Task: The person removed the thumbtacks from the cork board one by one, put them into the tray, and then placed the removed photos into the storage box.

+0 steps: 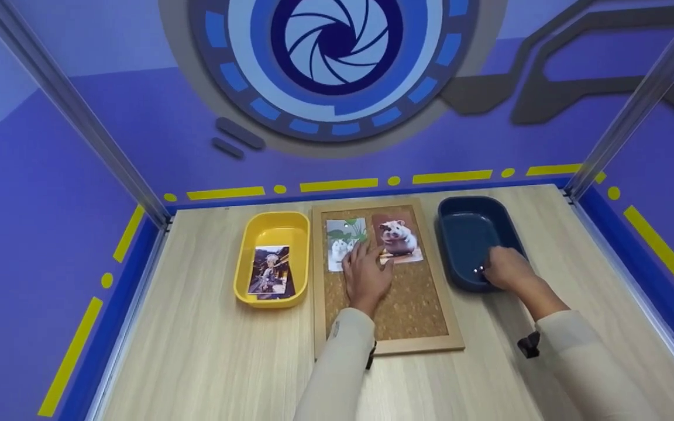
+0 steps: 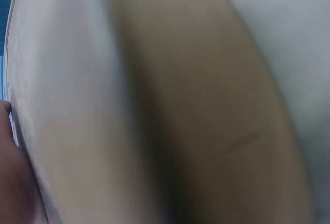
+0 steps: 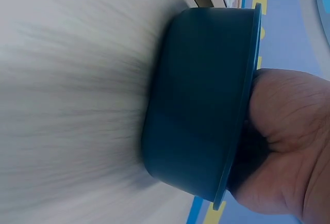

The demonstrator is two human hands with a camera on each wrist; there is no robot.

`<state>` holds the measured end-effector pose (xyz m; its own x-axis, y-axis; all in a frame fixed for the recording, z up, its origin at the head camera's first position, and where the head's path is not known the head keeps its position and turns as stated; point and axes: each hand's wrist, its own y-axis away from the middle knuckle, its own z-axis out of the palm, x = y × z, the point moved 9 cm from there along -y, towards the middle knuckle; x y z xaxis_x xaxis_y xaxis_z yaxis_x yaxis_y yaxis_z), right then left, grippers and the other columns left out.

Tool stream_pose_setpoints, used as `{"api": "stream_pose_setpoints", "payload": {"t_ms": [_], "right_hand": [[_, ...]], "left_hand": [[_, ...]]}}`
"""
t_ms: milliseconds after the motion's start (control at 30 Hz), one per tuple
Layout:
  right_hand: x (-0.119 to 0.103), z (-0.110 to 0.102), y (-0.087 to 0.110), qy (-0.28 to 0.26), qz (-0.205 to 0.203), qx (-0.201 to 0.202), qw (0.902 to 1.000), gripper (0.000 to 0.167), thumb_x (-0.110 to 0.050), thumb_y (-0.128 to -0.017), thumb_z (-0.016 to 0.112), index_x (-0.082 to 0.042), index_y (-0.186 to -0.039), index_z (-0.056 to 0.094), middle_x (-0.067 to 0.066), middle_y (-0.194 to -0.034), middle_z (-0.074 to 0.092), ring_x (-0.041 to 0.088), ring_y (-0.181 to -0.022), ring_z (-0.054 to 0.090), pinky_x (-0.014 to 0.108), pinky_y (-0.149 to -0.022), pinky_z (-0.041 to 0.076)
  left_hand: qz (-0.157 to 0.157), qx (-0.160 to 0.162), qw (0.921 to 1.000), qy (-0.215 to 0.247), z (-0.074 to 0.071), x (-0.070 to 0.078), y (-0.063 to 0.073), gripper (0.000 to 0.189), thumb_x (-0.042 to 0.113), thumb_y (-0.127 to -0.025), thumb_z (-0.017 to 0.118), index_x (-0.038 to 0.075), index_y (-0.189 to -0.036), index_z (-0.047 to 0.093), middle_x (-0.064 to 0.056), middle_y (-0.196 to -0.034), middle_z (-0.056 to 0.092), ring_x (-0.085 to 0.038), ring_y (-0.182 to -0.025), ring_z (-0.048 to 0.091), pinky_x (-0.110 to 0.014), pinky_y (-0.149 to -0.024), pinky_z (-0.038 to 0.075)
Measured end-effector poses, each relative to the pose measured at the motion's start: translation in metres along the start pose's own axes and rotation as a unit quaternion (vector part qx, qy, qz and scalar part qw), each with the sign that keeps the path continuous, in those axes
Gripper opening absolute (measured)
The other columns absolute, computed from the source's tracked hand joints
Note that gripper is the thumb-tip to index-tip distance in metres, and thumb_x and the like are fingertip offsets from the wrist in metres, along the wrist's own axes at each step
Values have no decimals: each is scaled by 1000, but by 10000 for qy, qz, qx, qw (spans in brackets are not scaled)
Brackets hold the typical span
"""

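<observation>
My left hand (image 1: 367,279) rests with spread fingers on the cork board (image 1: 392,307). Its fingertips lie over the lower edge of a photo of white hamsters and green leaves (image 1: 346,240). To the right of them is a photo of a single hamster (image 1: 398,238), its lower left corner by my thumb. My right hand (image 1: 509,269) reaches over the near rim into a dark blue tray (image 1: 468,234). Small shiny bits (image 1: 478,269) show beside its fingers. In the right wrist view the tray wall (image 3: 201,95) hides the fingertips; I cannot tell whether they pinch anything.
Left of the board stands a yellow tray (image 1: 243,269) with a photo of a costumed figure (image 1: 270,269) on top of another dark print. All stand on a pale wooden table (image 1: 196,351), with purple panels (image 1: 138,128) behind and at the sides. Sleeve cloth fills most of the left wrist view.
</observation>
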<state>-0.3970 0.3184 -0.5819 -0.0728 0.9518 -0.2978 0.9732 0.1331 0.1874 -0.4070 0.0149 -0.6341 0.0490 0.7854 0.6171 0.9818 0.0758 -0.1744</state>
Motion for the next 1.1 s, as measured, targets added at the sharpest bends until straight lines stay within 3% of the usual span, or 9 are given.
{"api": "stream_pose_setpoints", "payload": {"t_ms": [167,267,333,400,467,633,767,900,1100], "right_hand": [[0,1,-1,-50,99,-71,9999,31,-2,-85,57,-17,-64,40,-1,-63,41,22,-61,46,34,-57,37],[-3,-3,2,-113,197,26,9997,24,-8,-93,58,-10,-69,53,7,-67,54,28,-65,55,40,-59,43],[-8,-8,4,-192,283,206,9992,22,-15,-99,60,-1,-83,64,19,-79,66,38,-75,64,50,-65,51],[-14,-16,7,-340,352,525,9974,29,-22,-103,60,5,-99,70,28,-96,73,46,-90,70,59,-76,56],[-22,-24,10,-547,336,913,9938,34,-24,-105,61,8,-107,71,31,-103,74,51,-98,71,64,-83,56],[-51,-39,17,-1112,-93,1945,9745,28,-19,-103,65,8,-107,72,30,-104,71,49,-102,64,64,-88,52],[-78,-41,20,-1431,-567,2422,9579,21,-12,-102,68,8,-108,71,29,-106,69,47,-104,62,62,-92,51],[-104,-37,16,-1650,-877,2409,9524,21,-9,-101,68,7,-113,70,28,-110,69,46,-109,63,61,-97,52],[-129,-16,-3,-1789,-863,1881,9619,29,-10,-102,66,8,-124,67,28,-119,68,45,-115,65,62,-101,54]], "left_hand": [[27,17,10000,86,0,1,-1,40,40,-98,73,25,-134,75,-5,-160,58,-30,-158,42,-58,-130,25],[-6,-43,10000,72,1,1,-1,40,41,-98,73,25,-135,75,-5,-161,58,-30,-158,41,-58,-130,25],[-29,-76,10000,21,1,1,-1,40,42,-99,73,26,-136,74,-4,-162,56,-29,-159,40,-58,-131,25],[-25,-46,10000,-17,0,2,-1,41,42,-98,72,26,-136,74,-4,-162,56,-29,-159,40,-58,-131,25],[-18,-23,10000,-51,0,2,-1,41,43,-98,72,27,-136,74,-4,-162,56,-29,-159,40,-57,-131,25],[13,-21,10000,-64,1,2,-1,42,44,-98,71,27,-136,74,-4,-163,55,-29,-159,40,-57,-131,25],[27,-2,9999,-108,1,1,-1,41,44,-99,72,27,-136,74,-3,-164,55,-29,-159,41,-57,-131,26],[25,93,9998,-153,0,1,-1,40,43,-97,74,27,-134,75,-4,-161,57,-29,-157,44,-57,-130,27],[76,240,9996,-132,-2,1,-1,38,40,-95,76,25,-131,77,-5,-157,61,-29,-154,47,-57,-128,29]]}}
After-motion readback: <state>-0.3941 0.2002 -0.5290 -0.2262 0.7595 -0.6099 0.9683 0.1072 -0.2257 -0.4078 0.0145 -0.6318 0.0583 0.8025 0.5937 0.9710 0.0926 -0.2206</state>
